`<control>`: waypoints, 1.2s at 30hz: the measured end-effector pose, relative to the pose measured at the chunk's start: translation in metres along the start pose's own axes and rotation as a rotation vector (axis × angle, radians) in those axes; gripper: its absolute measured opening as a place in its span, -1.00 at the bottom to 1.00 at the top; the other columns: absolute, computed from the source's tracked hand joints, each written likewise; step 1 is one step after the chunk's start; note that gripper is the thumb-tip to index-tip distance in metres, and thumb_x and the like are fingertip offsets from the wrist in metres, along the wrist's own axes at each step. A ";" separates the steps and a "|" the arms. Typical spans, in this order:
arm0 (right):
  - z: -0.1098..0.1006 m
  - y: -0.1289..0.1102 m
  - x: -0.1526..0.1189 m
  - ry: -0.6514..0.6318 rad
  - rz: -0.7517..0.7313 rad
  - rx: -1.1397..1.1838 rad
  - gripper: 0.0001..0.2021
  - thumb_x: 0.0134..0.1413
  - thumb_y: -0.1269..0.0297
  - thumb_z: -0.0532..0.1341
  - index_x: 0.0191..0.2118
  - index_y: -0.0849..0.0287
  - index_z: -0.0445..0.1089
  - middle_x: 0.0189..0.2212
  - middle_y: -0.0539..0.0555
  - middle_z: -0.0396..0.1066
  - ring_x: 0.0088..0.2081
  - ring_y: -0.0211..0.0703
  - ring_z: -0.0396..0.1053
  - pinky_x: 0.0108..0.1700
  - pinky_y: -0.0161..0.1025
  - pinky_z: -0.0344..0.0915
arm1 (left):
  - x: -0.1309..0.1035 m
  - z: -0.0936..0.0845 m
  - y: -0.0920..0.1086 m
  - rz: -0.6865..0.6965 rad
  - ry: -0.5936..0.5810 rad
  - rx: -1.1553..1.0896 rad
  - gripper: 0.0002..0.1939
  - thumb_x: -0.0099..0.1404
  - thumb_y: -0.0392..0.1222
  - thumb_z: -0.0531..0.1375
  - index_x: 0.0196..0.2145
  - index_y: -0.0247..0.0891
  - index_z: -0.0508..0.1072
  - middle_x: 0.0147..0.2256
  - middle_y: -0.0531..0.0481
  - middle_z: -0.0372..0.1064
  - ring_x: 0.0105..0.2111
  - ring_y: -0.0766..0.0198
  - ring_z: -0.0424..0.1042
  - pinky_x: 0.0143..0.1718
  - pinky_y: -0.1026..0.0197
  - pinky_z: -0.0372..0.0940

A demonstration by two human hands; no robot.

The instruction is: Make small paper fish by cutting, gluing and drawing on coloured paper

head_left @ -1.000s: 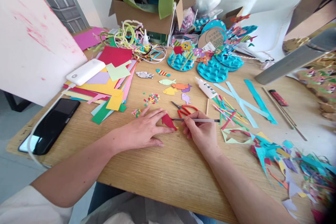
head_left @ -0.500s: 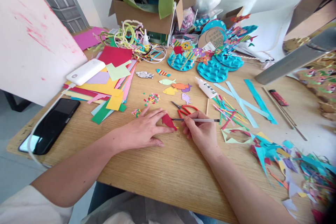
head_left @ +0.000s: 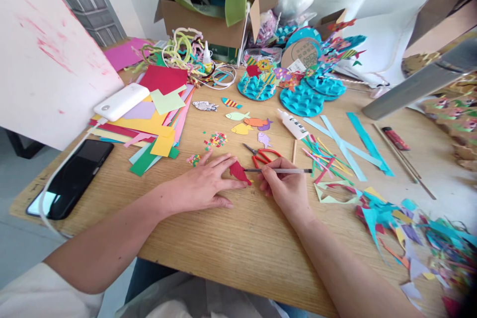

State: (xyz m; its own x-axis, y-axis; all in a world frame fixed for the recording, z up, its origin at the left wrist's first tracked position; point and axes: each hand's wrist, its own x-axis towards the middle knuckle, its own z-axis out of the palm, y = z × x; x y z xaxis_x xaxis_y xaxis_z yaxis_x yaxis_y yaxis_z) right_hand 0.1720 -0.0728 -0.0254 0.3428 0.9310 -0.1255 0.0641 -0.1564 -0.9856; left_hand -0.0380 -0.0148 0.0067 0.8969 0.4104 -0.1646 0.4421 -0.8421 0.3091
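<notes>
My left hand [head_left: 208, 181] lies flat with its fingers spread, fingertips touching a small red paper fish [head_left: 239, 174] on the wooden table. In my right hand [head_left: 286, 186] is a slim grey pen [head_left: 294, 171], held nearly level, its tip at the red fish's right edge. Red-handled scissors [head_left: 266, 155] lie just beyond the pen. Farther back are a yellow paper fish [head_left: 242, 129], an orange one [head_left: 255, 122], a pale green one [head_left: 237, 116] and a lilac one [head_left: 264, 139]. Tiny paper bits [head_left: 216, 139] lie beyond my left fingers.
Coloured paper sheets [head_left: 164, 79], a white power bank [head_left: 121, 101] and a black phone [head_left: 70, 179] are at the left. A glue bottle [head_left: 294, 124], paper strips [head_left: 345, 148] and paper scraps [head_left: 402, 228] lie right. Blue egg-tray pieces [head_left: 301, 100] and a cardboard box [head_left: 208, 27] stand behind.
</notes>
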 end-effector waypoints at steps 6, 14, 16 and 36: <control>0.000 0.000 -0.002 -0.012 -0.009 0.014 -0.75 -0.07 0.15 0.34 -0.49 0.16 0.29 -0.66 0.01 0.42 -0.73 -0.32 0.29 -0.76 -0.45 0.17 | -0.001 0.002 -0.001 0.021 0.033 0.010 -0.44 0.32 0.12 0.16 0.25 0.10 0.27 0.38 -0.23 -0.11 0.38 -0.12 -0.15 0.30 -0.27 -0.19; 0.000 -0.001 -0.001 -0.011 -0.013 -0.004 -0.74 -0.07 0.14 0.34 -0.48 0.16 0.29 -0.66 0.01 0.43 -0.73 -0.31 0.30 -0.76 -0.45 0.17 | -0.001 0.005 -0.002 0.046 0.054 0.048 -0.43 0.32 0.14 0.15 0.25 0.07 0.27 0.38 -0.28 -0.12 0.38 -0.15 -0.17 0.30 -0.24 -0.17; 0.000 -0.001 -0.001 -0.008 -0.007 -0.002 -0.74 -0.07 0.13 0.34 -0.48 0.16 0.29 -0.66 0.01 0.43 -0.73 -0.31 0.30 -0.76 -0.44 0.18 | -0.001 0.006 -0.002 0.049 0.059 0.054 -0.43 0.32 0.15 0.13 0.25 0.06 0.27 0.38 -0.29 -0.12 0.38 -0.14 -0.16 0.31 -0.23 -0.17; 0.002 -0.005 -0.002 -0.008 0.006 -0.005 -0.73 -0.11 0.14 0.35 -0.51 0.15 0.28 -0.68 -0.01 0.41 -0.74 -0.31 0.29 -0.76 -0.43 0.18 | 0.000 0.013 0.000 0.034 0.054 0.076 -0.40 0.33 0.20 0.10 0.28 0.10 0.20 0.40 -0.24 -0.20 0.39 -0.13 -0.23 0.31 -0.27 -0.27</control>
State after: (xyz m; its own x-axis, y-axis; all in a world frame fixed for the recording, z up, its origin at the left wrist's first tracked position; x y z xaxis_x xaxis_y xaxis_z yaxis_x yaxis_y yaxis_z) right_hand 0.1696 -0.0730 -0.0203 0.3358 0.9325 -0.1327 0.0668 -0.1641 -0.9842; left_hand -0.0383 -0.0195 -0.0053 0.9116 0.3977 -0.1040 0.4111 -0.8792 0.2409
